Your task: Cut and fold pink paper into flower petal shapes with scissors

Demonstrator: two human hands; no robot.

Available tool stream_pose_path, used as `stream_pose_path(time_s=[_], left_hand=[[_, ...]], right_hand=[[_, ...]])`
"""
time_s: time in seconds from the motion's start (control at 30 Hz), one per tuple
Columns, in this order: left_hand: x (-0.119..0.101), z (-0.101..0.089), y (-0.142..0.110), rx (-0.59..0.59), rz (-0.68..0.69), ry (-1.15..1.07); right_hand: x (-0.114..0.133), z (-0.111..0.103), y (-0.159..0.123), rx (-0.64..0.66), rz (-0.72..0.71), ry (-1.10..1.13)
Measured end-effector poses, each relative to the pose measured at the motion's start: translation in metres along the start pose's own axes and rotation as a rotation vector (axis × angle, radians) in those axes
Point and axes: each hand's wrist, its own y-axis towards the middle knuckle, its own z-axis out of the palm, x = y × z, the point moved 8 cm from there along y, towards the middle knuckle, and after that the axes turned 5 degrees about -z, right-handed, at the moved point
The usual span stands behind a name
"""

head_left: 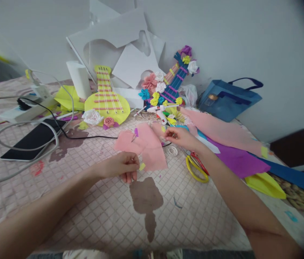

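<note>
My left hand (pixel 128 167) hovers low at the near edge of the pink crepe paper (pixel 153 153), thumb and fingers curled together. A small yellow scrap (pixel 142 166) lies right beside its fingertips; whether they touch it I cannot tell. My right hand (pixel 177 137) is closed in a pinch at the right side of the pink pieces. What either pinch holds, if anything, is too small to make out. Just below the right hand are a roll of white tape or string (pixel 172 150) and yellow-handled scissors (pixel 196 169), with a red-handled tool (pixel 200 162) against them.
A white glue gun (pixel 160 112) lies behind the pink paper. Farther back stand a yellow paper guitar (pixel 107 102) and a blue flowered one (pixel 177 82). Purple crepe paper (pixel 239 158) and a blue bag (pixel 227 100) are right; a black tablet (pixel 35 140) and cables are left.
</note>
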Motion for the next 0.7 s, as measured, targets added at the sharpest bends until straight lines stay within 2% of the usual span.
stream_pose_path(time_s=[0.17,0.3,0.43,0.7], left_hand=[[0.000,0.000,0.001,0.004,0.007,0.005],[-0.001,0.001,0.001,0.013,0.025,0.028],[-0.001,0.001,0.000,-0.005,0.025,0.039],[-0.001,0.002,0.000,-0.002,0.022,0.029]], right_hand=[[0.042,0.039,-0.008,0.232,-0.036,0.310],[0.073,0.068,-0.013,0.395,-0.101,0.417],[0.075,0.082,-0.011,0.434,-0.101,0.388],[0.069,0.087,-0.011,0.466,-0.089,0.370]])
